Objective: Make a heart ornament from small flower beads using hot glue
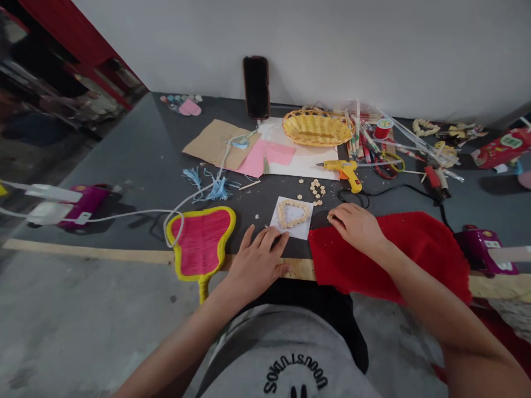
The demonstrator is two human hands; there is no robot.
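A small white paper square (305, 232) lies near the table's front edge, bearing an outline of small beige pieces (293, 225) in a rounded triangle or heart-like shape. My left hand (259, 257) has its fingers spread, the tips on the paper's lower left corner. Just right of the paper, my right hand (360, 226) pinches a small beige piece (330, 217) between thumb and forefinger, above the edge of a red cloth (398, 243). Several loose beige pieces (317, 188) lie behind the paper. They look flower-shaped, though too small to be sure.
A yellow glue gun (347, 172) lies behind my right hand, its black cable running right. Further back are a wicker basket (318, 128), a phone (256, 87) leaning on the wall and pink paper (265, 157). A pink-and-yellow fan (201, 243) overhangs the front edge at left, crossed by a white cable.
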